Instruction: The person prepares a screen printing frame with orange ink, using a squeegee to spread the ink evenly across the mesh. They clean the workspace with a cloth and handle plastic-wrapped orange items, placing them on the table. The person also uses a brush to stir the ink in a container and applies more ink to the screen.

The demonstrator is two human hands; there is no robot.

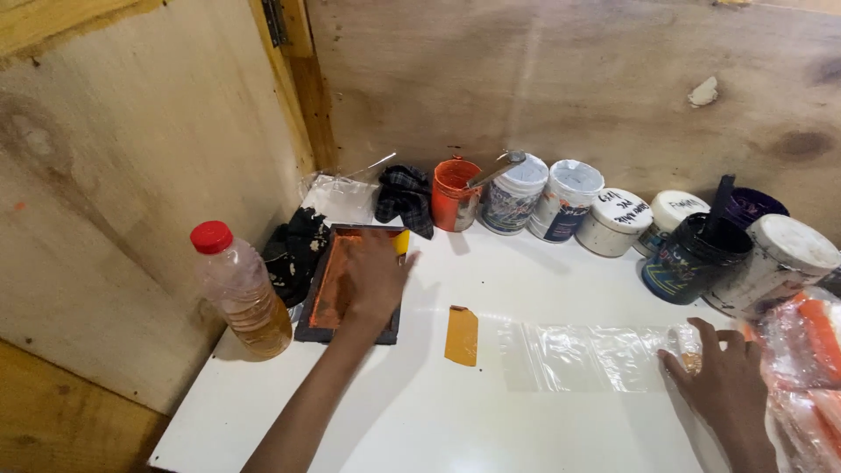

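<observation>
1. My right hand (723,372) is lying flat, fingers spread, gripping nothing, pressing down the right end of a clear plastic zip bag (587,355). The bag is lying flat on the white tabletop (420,420), its long axis running left to right, stretching leftward from my fingertips. This hand is the nearer one to it.

2. A small mustard-yellow rectangular card (462,335) is lying just beside the bag's left end, between my two hands, touching neither.

3. A heap of clear packets with orange contents (810,368) is sitting at the right edge, just beside my right wrist.

4. My left hand (377,280) is resting palm down, fingers loosely extended, holding nothing, on a dark-framed rectangular printing screen with an orange-stained mesh (337,285).

5. A clear plastic bottle with a red cap (238,289) is standing upright left of the screen, about a third full of amber liquid.

6. Dark rags (293,250) and a checked cloth (405,200) are lying behind the screen, beside a crumpled clear bag (337,197).

7. Along the plywood wall (569,79): an open orange tub (455,194) with a metal scraper (495,168) leaning out of it; several white-lidded jars (569,200), contents hidden; an open dark tub (692,258) with a black stirring stick (720,206) standing in it, what it contains I cannot tell.
</observation>
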